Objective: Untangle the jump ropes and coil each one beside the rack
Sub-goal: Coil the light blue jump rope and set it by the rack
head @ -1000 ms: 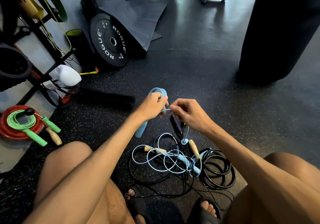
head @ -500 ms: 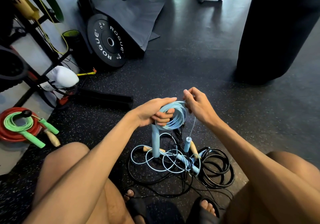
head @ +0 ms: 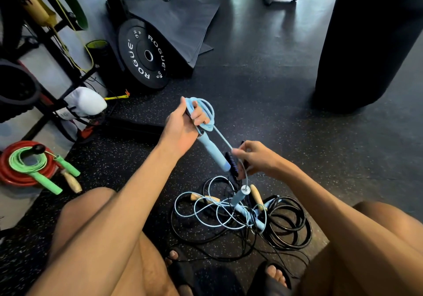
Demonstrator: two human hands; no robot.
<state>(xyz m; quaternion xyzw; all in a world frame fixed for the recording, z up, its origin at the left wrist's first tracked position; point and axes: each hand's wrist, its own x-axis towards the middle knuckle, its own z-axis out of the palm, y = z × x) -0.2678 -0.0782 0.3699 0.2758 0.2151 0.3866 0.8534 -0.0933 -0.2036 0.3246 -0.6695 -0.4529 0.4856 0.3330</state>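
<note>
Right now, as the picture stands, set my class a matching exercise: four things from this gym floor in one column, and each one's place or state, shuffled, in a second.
Things
1. light blue rope coil
2. green jump rope
3. black weight plate
4. black rope loops

Places or states
A. lying coiled on the red rings at far left
B. lying on the floor between the person's knees
C. gripped in the left hand, off the floor
D. standing on edge, leaning by the rack post

Pairs: 1-C, 2-A, 3-D, 4-B
</note>
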